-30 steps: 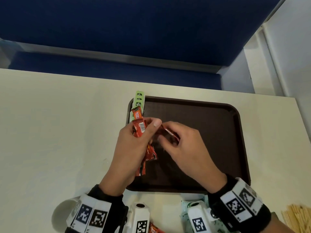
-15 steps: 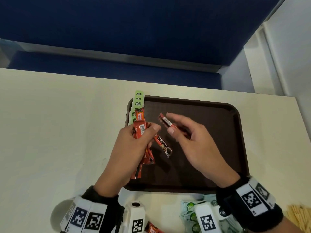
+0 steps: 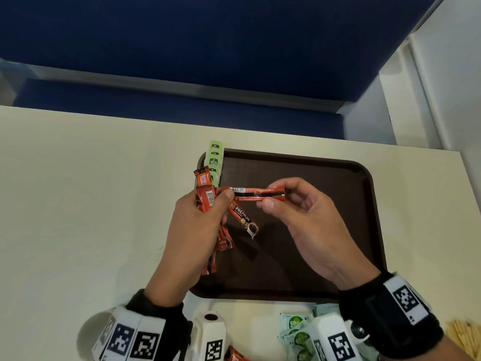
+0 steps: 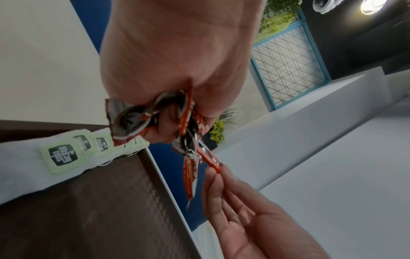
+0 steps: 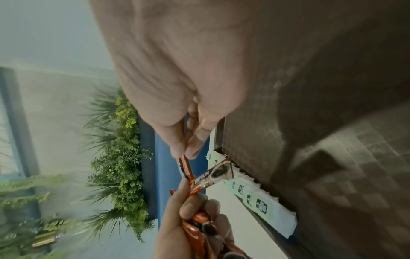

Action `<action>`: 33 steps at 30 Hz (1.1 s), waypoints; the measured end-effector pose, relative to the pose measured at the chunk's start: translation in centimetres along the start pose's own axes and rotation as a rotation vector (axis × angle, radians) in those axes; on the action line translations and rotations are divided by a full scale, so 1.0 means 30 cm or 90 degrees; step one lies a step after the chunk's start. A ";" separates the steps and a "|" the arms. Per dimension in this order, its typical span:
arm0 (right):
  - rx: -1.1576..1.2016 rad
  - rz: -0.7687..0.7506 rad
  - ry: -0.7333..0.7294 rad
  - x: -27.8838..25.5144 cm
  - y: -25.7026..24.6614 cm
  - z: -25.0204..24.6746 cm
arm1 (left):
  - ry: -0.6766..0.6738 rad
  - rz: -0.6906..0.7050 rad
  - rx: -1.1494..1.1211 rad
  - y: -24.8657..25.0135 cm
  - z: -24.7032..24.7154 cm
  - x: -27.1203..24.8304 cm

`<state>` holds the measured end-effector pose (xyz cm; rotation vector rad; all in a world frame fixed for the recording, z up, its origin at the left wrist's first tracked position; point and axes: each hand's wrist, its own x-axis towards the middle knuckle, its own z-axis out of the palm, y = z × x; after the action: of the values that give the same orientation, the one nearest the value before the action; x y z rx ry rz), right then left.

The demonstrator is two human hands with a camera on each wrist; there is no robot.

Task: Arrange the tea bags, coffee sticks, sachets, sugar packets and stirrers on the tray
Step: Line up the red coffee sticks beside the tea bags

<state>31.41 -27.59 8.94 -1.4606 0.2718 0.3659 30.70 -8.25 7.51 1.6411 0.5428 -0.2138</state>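
Observation:
Over the left part of the dark brown tray [image 3: 338,178], my left hand [image 3: 192,230] grips a bunch of red coffee sticks [image 3: 205,199] [image 4: 155,115]. One stick marked "PREMIUM" [image 3: 243,220] [image 5: 213,177] sticks out of the bunch toward the tray. My right hand [image 3: 307,225] pinches the right end of one red coffee stick [image 3: 256,193] [image 4: 209,157] [image 5: 185,166] that lies level; its left end is still in the bunch. A row of green-tagged tea bags [image 3: 214,161] [image 4: 64,154] [image 5: 259,205] lies along the tray's left rim.
On the cream table [image 3: 78,204] near me lie green-and-white sachets [image 3: 296,332], another red stick [image 3: 235,356] and a pile of wooden stirrers [image 3: 466,340] at the lower right. A blue bench back [image 3: 208,48] runs behind the table.
My right hand has moved right and up, drawing one red stick out sideways from the bunch. The left hand has stayed in place with the bunch.

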 end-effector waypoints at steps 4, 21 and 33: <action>0.021 -0.032 0.065 0.001 0.002 0.003 | -0.009 -0.005 0.001 -0.002 0.003 0.000; -0.409 -0.540 0.143 0.003 0.014 0.042 | -0.013 -0.008 -0.099 0.031 0.025 -0.028; -0.602 -0.596 0.008 -0.021 0.081 0.017 | -0.080 0.009 -0.030 0.071 0.020 -0.045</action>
<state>29.84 -26.95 7.03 -2.3094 -0.6704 -0.3442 30.60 -9.27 9.89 1.5737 0.4370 -0.2904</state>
